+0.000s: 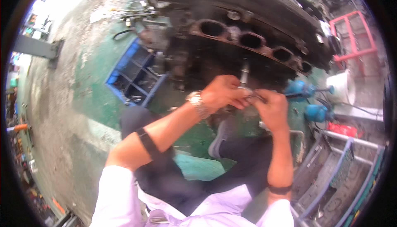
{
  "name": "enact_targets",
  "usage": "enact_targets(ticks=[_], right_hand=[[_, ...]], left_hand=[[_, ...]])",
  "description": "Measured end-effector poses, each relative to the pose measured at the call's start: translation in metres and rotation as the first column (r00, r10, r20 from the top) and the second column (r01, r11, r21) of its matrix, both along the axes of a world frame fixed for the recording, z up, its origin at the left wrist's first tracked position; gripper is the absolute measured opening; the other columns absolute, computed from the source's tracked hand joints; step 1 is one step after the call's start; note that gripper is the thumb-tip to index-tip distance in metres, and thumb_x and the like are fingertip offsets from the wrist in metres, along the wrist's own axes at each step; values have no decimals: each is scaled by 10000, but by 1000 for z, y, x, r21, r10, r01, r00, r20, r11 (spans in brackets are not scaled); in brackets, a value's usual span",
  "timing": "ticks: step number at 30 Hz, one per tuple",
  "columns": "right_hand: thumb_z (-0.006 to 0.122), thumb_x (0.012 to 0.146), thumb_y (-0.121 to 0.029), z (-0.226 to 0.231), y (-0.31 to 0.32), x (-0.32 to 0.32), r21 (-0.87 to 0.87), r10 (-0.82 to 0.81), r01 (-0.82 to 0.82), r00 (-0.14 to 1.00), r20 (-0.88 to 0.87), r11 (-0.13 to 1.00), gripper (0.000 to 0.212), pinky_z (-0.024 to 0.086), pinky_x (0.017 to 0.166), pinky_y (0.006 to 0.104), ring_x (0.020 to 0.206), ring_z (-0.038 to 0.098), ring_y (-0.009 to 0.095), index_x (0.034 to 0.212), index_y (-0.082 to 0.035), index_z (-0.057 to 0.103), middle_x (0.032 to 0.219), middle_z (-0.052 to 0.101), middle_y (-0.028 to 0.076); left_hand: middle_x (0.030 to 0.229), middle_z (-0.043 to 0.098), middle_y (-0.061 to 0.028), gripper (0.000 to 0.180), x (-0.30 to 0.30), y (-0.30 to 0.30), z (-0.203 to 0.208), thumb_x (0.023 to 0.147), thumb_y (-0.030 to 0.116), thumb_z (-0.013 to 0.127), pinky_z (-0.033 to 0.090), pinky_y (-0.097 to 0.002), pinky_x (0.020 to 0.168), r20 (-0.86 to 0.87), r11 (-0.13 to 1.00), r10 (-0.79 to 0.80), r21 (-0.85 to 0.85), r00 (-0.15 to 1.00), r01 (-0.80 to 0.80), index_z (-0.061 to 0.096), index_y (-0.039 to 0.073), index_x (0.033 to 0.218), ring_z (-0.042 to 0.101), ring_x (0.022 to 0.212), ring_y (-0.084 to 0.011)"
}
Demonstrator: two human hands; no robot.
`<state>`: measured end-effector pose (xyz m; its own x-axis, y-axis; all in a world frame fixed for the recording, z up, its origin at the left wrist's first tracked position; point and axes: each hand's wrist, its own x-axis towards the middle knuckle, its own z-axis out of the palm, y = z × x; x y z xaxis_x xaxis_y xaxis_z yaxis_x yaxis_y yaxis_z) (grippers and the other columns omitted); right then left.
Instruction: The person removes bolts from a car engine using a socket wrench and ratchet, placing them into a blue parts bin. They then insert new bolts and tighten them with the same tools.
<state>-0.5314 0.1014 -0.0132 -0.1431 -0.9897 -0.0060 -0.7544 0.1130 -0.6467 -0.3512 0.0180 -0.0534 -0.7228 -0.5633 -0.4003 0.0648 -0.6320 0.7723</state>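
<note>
A large dark engine (244, 3) with several oval ports fills the upper middle, standing in front of me. A silver extension bar (245, 73) points into the engine's side below the ports. At its near end is what looks like a ratchet wrench (248, 91), mostly covered by my fingers and blurred. My left hand (220, 92) is closed at the joint of bar and wrench, thumb and fingers around it. My right hand (273, 108) is closed on the wrench's handle, just to the right. The two hands almost touch.
A blue divided crate (111, 79) stands on the floor at left. Blue power tools (317, 113), a white bucket (343, 87), a red frame (353, 55) and a metal tool tray (308, 181) are at right. A grey post (35, 47) rises at far left.
</note>
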Motion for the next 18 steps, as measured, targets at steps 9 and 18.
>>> enact_targets(ticks=[9,18], right_hand=[[827,681,-136,9,3,4,314,60,-73,997,52,947,237,474,575,354,601,651,284,841,6,725,689,666,174],[856,657,-283,-13,-7,28,345,425,-387,904,-41,855,319,475,605,411,632,629,345,818,-34,738,660,631,173]], left_hand=[[757,638,-117,356,9,-5,-1,927,266,666,579,-293,507,279,970,-133,-161,951,183,625,-87,904,648,655,-168],[734,644,-107,406,49,-20,22,921,294,664,525,-304,488,366,950,-113,-232,924,208,610,-92,1036,612,560,-157]])
